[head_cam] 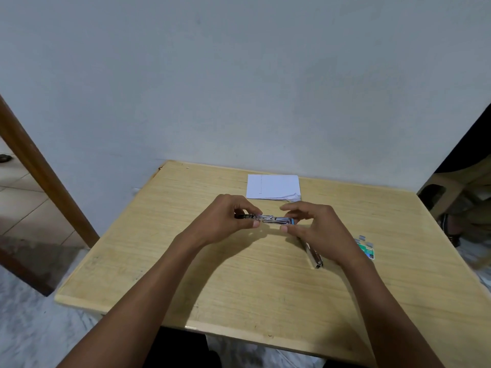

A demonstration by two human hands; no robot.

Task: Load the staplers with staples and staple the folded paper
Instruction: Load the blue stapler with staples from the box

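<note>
- The left hand (225, 219) pinches the stapler (271, 219) by its dark end, the right hand (310, 224) by its blue-tipped end, just above the table (186, 274)
- Likely stiff, slick metal: hold the sides, clear of the sprung tray
- A second stapler (313, 254) lies under the right wrist; staple box (368, 251) right, folded paper (273, 187) beyond, neither obstructing

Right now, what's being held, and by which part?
A stapler: left hand pinches its dark end, right hand its blue end.
</note>
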